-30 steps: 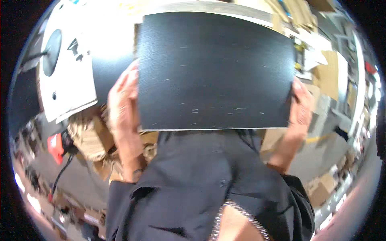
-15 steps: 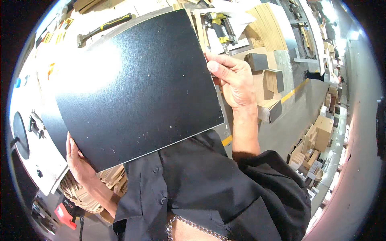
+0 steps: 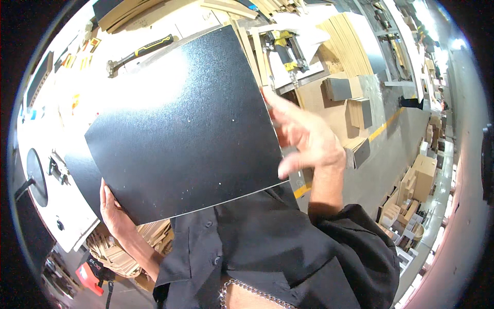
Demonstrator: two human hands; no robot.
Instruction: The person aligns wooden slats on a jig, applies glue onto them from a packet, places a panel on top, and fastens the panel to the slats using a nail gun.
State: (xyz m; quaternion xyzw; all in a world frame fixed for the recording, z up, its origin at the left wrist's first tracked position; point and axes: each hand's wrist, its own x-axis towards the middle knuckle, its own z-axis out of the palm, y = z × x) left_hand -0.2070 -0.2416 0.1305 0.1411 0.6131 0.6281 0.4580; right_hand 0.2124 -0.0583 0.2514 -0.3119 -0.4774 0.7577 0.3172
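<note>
A large black rectangular panel point(image 3: 180, 139) with small pale specks and a bright glare is held up in front of my chest. My left hand point(image 3: 116, 212) grips its lower left edge, with the other fingers hidden behind it. At the right edge, my right hand point(image 3: 310, 140) is spread, thumb apart from the fingers, and partly smeared by motion. Its fingertips are at or just behind the panel's edge; whether they touch cannot be made out. Behind the panel lies another dark board point(image 3: 82, 172), mostly covered.
A hammer point(image 3: 139, 54) and a yellow-black power tool point(image 3: 285, 54) lie on the bench beyond. Stacked boards point(image 3: 345, 44) and small dark-faced blocks point(image 3: 337, 88) stand at the right. Wood offcuts point(image 3: 116, 247) fill a spot at lower left. Cartons point(image 3: 424, 172) line the far right.
My right hand has loosened its thumb-and-finger pinch on the panel's right edge and opened, moving lower. The left hand keeps its grip, and the panel sits slightly lower in view.
</note>
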